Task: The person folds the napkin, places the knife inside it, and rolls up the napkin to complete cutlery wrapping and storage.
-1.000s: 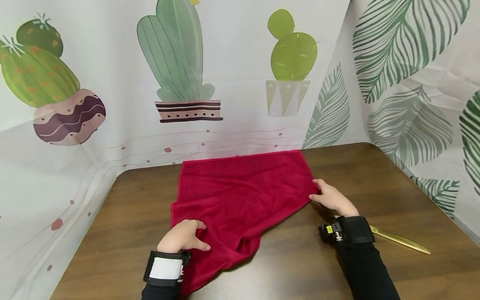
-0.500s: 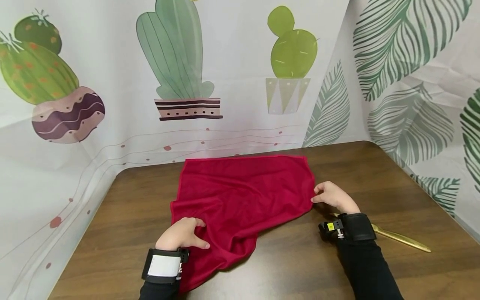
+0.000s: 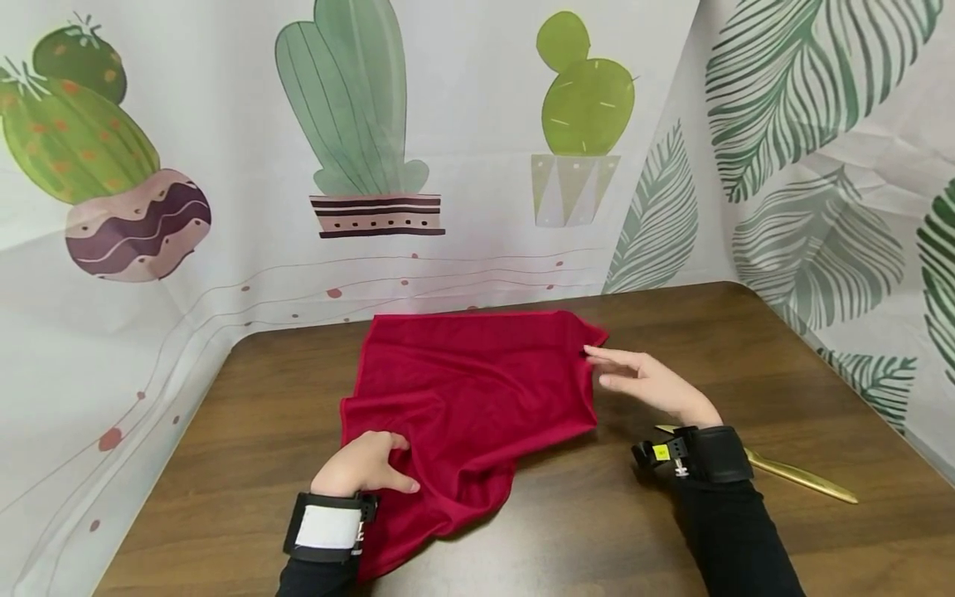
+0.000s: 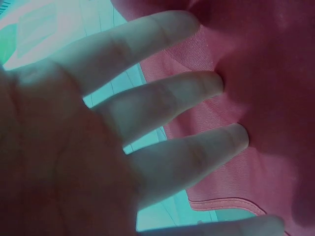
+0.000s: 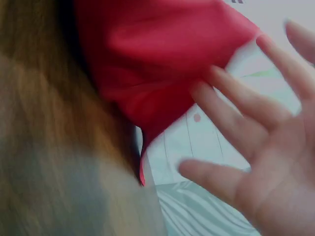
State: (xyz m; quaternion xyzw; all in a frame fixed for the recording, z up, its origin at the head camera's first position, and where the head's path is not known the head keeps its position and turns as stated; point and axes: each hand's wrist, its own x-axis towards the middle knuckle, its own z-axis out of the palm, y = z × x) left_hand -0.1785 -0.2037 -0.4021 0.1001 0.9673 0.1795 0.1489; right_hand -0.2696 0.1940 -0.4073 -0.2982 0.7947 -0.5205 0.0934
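Note:
A wrinkled red cloth (image 3: 477,381) lies across the middle of the wooden table, its right edge bent inward and its near part bunched in folds. On its near left part rests my left hand (image 3: 363,466), fingers spread; in the left wrist view the fingertips (image 4: 236,135) touch the red fabric (image 4: 275,98). At the cloth's right edge is my right hand (image 3: 656,385), with straight fingers and the thumb apart. In the right wrist view the fingers (image 5: 236,88) reach to the cloth (image 5: 162,54); whether they press on it is unclear.
A gold letter-opener-like tool (image 3: 802,477) lies on the table (image 3: 821,381), partly behind my right wrist. A printed backdrop (image 3: 477,108) with cacti and leaves rises behind the table's far edge.
My right hand has moved left and its fingers have straightened. The cloth's right edge has shifted inward, its far right corner now folded over. The left hand stays nearly still.

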